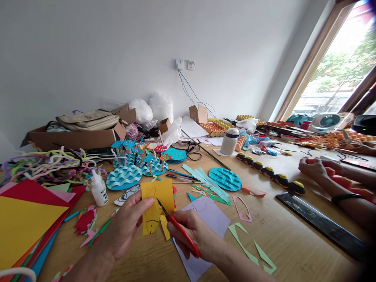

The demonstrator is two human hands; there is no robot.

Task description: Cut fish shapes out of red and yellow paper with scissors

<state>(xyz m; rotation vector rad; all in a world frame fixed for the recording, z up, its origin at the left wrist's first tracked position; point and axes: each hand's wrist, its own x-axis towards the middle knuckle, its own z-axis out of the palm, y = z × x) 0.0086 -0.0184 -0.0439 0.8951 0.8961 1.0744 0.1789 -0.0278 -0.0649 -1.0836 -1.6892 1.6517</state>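
My left hand (126, 221) pinches a piece of yellow paper (164, 192) by its left side, thumb on top. A fish outline is drawn on the paper in dark pen. In my right hand (195, 233) is a pair of scissors (183, 237) with red handles, its dark blades at the paper beside the drawn fish. Under my right hand lies a purple sheet (217, 217) with another drawn outline. A grey paper fish (127, 194) rests just behind my left hand.
A white glue bottle (99, 188) stands at left, near stacked coloured paper (26, 215). Blue wavy discs (123, 178) with paper fish stand behind. Green paper scraps (252, 246) lie at right. Another person's hands (315, 168) work at far right, near a black glossy panel (320, 223).
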